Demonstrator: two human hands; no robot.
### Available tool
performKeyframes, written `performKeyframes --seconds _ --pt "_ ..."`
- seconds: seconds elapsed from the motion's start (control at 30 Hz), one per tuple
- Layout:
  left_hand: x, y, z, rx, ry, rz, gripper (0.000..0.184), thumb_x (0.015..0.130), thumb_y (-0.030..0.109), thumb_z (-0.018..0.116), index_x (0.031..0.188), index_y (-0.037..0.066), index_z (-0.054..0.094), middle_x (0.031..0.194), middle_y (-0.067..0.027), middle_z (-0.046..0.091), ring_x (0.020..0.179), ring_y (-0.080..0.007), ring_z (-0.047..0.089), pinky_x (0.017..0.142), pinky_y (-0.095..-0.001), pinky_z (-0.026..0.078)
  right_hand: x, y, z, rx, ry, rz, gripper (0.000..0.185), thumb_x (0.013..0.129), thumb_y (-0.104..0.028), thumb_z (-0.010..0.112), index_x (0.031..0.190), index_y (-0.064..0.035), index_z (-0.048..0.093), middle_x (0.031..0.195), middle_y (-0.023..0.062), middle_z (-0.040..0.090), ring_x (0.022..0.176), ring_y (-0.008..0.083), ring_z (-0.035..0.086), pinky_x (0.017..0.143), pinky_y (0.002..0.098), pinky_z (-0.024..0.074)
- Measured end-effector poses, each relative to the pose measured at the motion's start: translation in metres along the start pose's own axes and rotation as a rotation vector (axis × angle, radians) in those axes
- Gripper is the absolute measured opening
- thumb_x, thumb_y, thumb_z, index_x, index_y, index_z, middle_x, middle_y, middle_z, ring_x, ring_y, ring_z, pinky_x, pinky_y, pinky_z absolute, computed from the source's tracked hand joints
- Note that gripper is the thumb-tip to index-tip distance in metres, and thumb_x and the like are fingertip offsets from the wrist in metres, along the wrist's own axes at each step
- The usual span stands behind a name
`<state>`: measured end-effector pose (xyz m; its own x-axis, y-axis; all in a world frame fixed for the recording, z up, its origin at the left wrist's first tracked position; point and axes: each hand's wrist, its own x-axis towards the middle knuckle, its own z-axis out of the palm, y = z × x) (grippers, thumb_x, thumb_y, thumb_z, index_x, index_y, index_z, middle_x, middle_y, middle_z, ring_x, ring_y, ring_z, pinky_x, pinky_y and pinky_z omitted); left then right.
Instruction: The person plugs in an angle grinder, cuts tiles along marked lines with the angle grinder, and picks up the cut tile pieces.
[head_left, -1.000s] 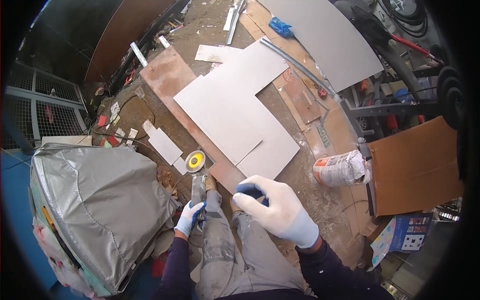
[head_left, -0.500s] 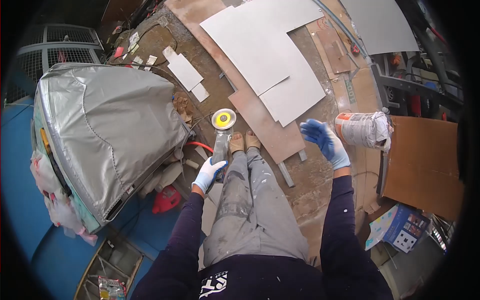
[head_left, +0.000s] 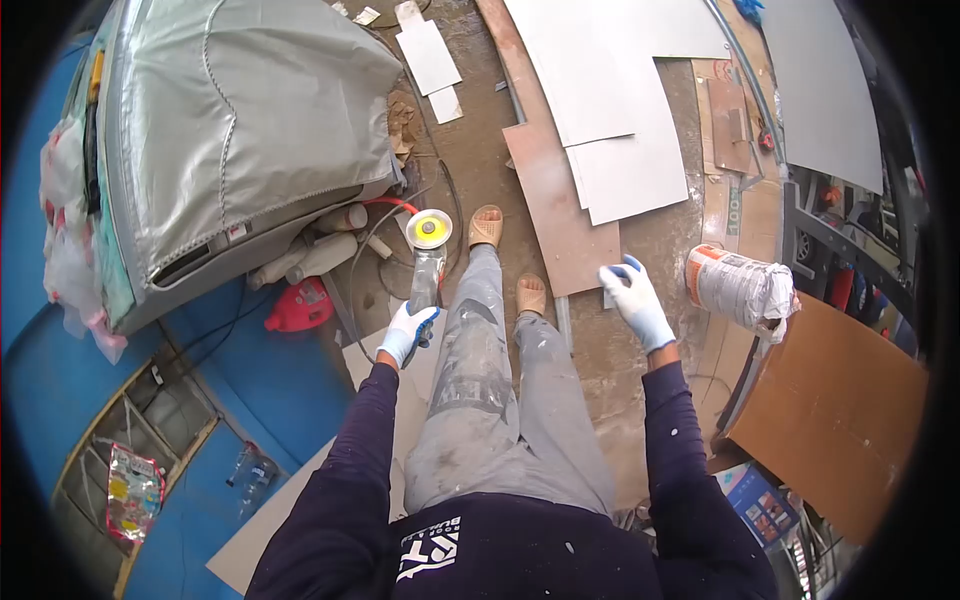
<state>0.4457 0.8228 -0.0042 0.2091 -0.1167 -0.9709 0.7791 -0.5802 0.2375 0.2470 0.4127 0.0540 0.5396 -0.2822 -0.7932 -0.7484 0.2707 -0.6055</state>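
An angle grinder (head_left: 428, 275) with a yellow-centred disc (head_left: 429, 230) points forward, held by its body. My left hand (head_left: 405, 333), in a white and blue glove, is wrapped round it. My right hand (head_left: 637, 303), gloved the same way, is raised to the right of my legs with its fingers apart and nothing in them. Beyond it lies a reddish-brown board (head_left: 565, 215), partly covered by large white panels (head_left: 635, 170). Small white pieces (head_left: 430, 58) lie on the floor ahead of the grinder.
A grey covered object (head_left: 270, 110) stands at the left, with a red container (head_left: 300, 306) beside it. Cables (head_left: 447, 200) run near the grinder. On the right are a wrapped bucket (head_left: 740, 290), a brown cardboard panel (head_left: 830, 400) and a metal frame (head_left: 840, 250).
The view has swung down and the panels now sit higher in it. My right hand has moved from in front of my legs to the right. My left hand keeps the grinder, and my feet are apart.
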Motion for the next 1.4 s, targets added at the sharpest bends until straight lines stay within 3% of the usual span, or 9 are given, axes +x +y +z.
performKeyframes --seconds 0.03,0.07,0.17,0.2,0.3,0.33,0.47,0.97,1.4 --pt "0.002 -0.022 0.0 -0.082 0.018 -0.016 0.035 0.089 0.032 0.078 0.108 0.01 0.059 0.077 -0.0005 0.059 0.058 -0.0129 0.057 0.049 -0.0316 0.048 -0.003 -0.017 0.009 0.704 -0.057 0.004 0.081 0.099 -0.065 0.05 0.147 0.0012 0.049 0.141 0.0277 0.058 0.131 0.0374 0.058 0.108 0.0439 0.047" --pt "0.0 -0.048 0.002 -0.123 0.087 -0.003 0.035 0.088 0.033 0.079 0.108 0.011 0.06 0.077 -0.0005 0.06 0.059 -0.0141 0.06 0.049 -0.0317 0.049 -0.016 -0.026 0.008 1.321 -0.674 0.003 0.077 0.099 -0.062 0.055 0.146 -0.0011 0.051 0.146 0.0276 0.054 0.137 0.0384 0.052 0.115 0.0447 0.0397" --pt "-0.003 -0.122 0.01 -0.258 0.233 0.007 0.037 0.087 0.033 0.08 0.109 0.011 0.062 0.077 -0.0004 0.06 0.06 -0.0146 0.062 0.049 -0.0315 0.05 -0.012 0.048 0.035 -0.658 -0.174 0.079 0.072 0.103 -0.058 0.049 0.145 0.0014 0.051 0.14 0.0245 0.058 0.133 0.0361 0.055 0.115 0.0466 0.041" --pt "-0.004 -0.146 0.012 -0.302 0.273 0.0 0.037 0.086 0.033 0.081 0.109 0.011 0.062 0.077 -0.0003 0.06 0.058 -0.0146 0.061 0.047 -0.0315 0.049 -0.017 0.069 0.044 -0.832 -0.006 -0.337 0.069 0.105 -0.059 0.042 0.138 0.0 0.057 0.129 0.0245 0.064 0.123 0.0352 0.063 0.106 0.0527 0.0504" --pt "-0.005 -0.215 0.01 -0.38 0.387 -0.031 0.037 0.085 0.033 0.081 0.108 0.011 0.062 0.075 -0.0002 0.06 0.055 -0.0146 0.06 0.045 -0.0318 0.049 -0.033 0.057 0.065 1.055 -0.494 0.259 0.064 0.105 -0.056 0.047 0.131 0.001 0.06 0.116 0.0234 0.07 0.104 0.0355 0.071 0.093 0.0506 0.0585" --pt "-0.005 -0.237 0.009 -0.393 0.421 -0.039 0.036 0.084 0.033 0.082 0.107 0.012 0.063 0.073 0.0004 0.059 0.053 -0.0145 0.059 0.045 -0.0319 0.049 -0.034 0.069 0.072 0.908 -0.401 0.271 0.06 0.105 -0.053 0.049 0.125 0.0023 0.061 0.104 0.0188 0.072 0.087 0.0293 0.074 0.078 0.0424 0.062" --pt "-0.004 -0.307 0.006 -0.512 0.505 -0.124 0.03 0.085 0.029 0.081 0.103 0.013 0.063 0.071 0.0018 0.058 0.052 -0.013 0.056 0.045 -0.0313 0.047 -0.022 0.148 0.117 0.572 0.049 0.419 0.042 0.105 -0.046 0.055 0.125 -0.0092 0.062 0.107 0.0067 0.071 0.087 0.02 0.07 0.07 0.0355 0.059" --pt "0.141 -0.498 -0.047 -0.71 0.471 0.019 0.033 0.086 0.021 0.082 0.112 0.007 0.067 0.089 0.0015 0.066 0.074 -0.0099 0.059 0.069 -0.0273 0.048 -0.036 0.324 0.245 0.419 -0.208 0.618 0.043 0.106 -0.041 0.053 0.128 -0.0054 0.06 0.106 0.0089 0.071 0.089 0.0207 0.069 0.077 0.0377 0.0572" --pt "0.256 -0.565 -0.077 -0.735 0.511 0.156 0.033 0.083 0.023 0.085 0.105 0.006 0.068 0.072 0.0019 0.062 0.051 -0.0081 0.052 0.046 -0.0262 0.042 -0.036 0.277 0.288 0.302 -0.381 0.357 0.048 0.109 -0.036 0.048 0.137 0.0034 0.053 0.117 0.0167 0.067 0.103 0.0257 0.068 0.087 0.0384 0.0563"
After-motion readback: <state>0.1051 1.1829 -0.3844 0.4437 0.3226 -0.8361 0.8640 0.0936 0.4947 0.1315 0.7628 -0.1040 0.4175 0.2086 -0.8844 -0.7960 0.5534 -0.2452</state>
